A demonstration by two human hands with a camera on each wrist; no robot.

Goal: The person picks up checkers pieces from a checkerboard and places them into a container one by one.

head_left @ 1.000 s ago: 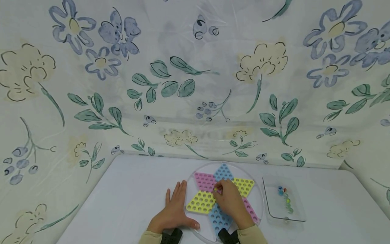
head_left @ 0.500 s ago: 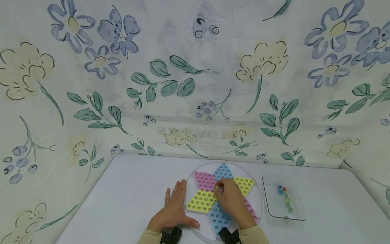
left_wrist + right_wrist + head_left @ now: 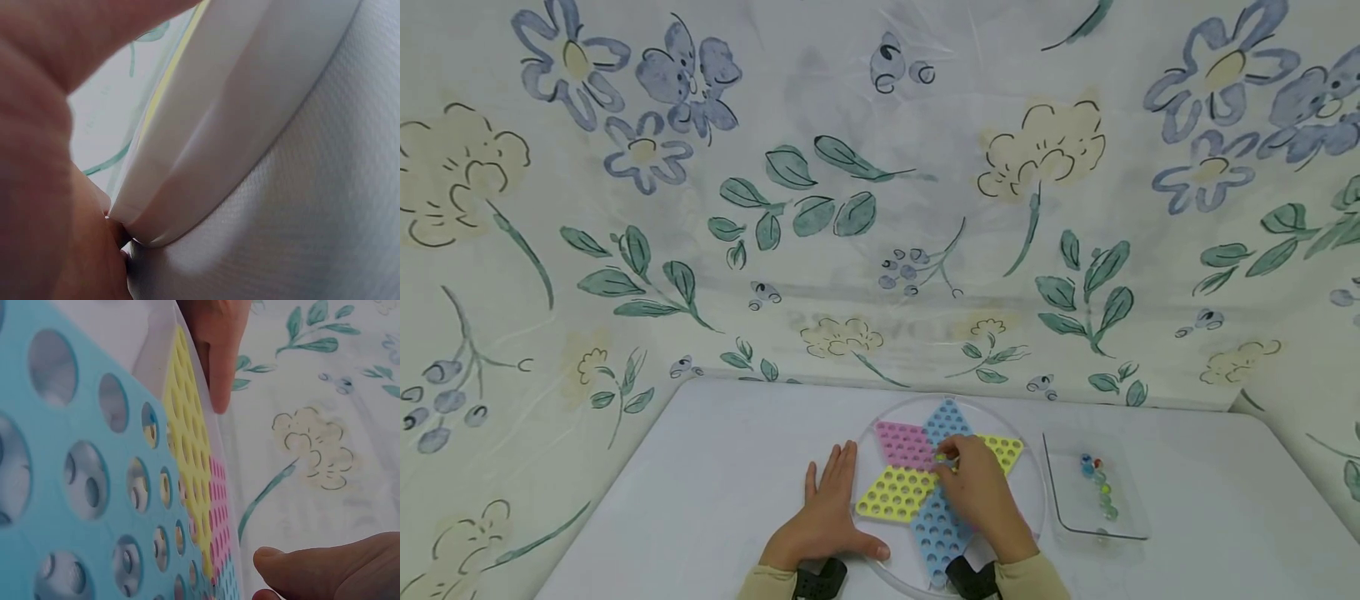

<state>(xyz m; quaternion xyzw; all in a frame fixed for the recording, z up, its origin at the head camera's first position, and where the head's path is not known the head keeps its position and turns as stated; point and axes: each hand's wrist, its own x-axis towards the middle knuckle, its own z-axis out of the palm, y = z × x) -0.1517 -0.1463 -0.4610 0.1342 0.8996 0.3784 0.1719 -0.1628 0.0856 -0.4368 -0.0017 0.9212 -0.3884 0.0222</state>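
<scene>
A round white game board (image 3: 901,540) carries a six-pointed star of perforated pink (image 3: 904,447), yellow (image 3: 895,493) and blue (image 3: 938,533) panels. Over the star's middle, my right hand (image 3: 983,492) pinches a small yellow-green marble (image 3: 940,457) between thumb and fingertips, close above the holes. Spread with straight fingers, my left hand (image 3: 827,518) rests at the board's left rim, its thumb along the near edge. The left wrist view shows the board's pale side wall (image 3: 194,137) beside that hand. In the right wrist view, the right thumb (image 3: 325,565) points toward the panels.
Right of the board stands a clear plastic tray (image 3: 1138,521) with several marbles (image 3: 1105,500) inside. Everything sits on a white table (image 3: 715,467). A flower-patterned cloth (image 3: 925,167) hangs behind and along the left side.
My right hand has shifted slightly right and away over the star, still pinching the marble, and now covers the lower-right pink panel. The left hand stays in place.
</scene>
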